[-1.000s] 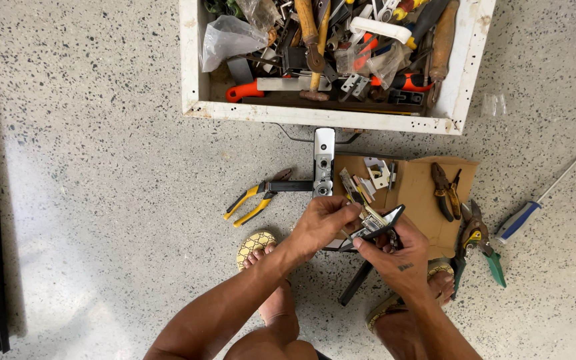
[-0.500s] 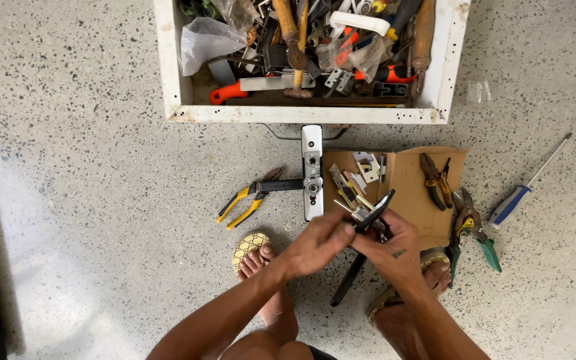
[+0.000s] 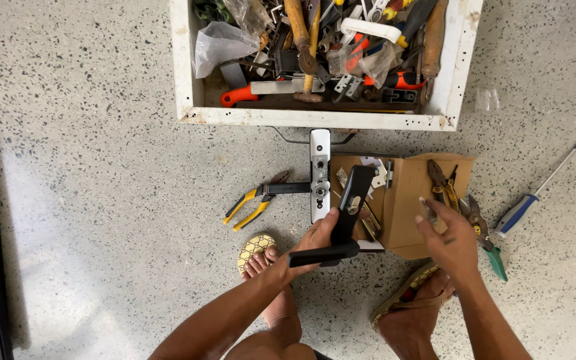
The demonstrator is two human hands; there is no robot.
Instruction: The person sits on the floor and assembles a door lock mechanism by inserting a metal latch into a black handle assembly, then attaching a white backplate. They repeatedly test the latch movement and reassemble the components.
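My left hand (image 3: 318, 239) grips a black door handle set (image 3: 341, 220), its long plate tilted upward and its lever pointing left. My right hand (image 3: 449, 235) has moved off to the right and pinches a small metal piece (image 3: 428, 208), likely a screw, over the open cardboard box (image 3: 408, 200). A white door handle plate (image 3: 319, 175) with a black lever lies on the floor just beyond my left hand. Small metal parts sit inside the box.
A white wooden crate (image 3: 321, 119) full of tools stands at the top. Yellow-handled pliers (image 3: 251, 203) lie left of the white plate. More pliers (image 3: 443, 179), green-handled snips (image 3: 488, 243) and a blue screwdriver (image 3: 528, 200) lie right. My sandalled feet (image 3: 258, 250) are below.
Both hands were together on the black handle set; now my right hand has let go and moved right with a small piece, while my left hand alone holds the handle set.
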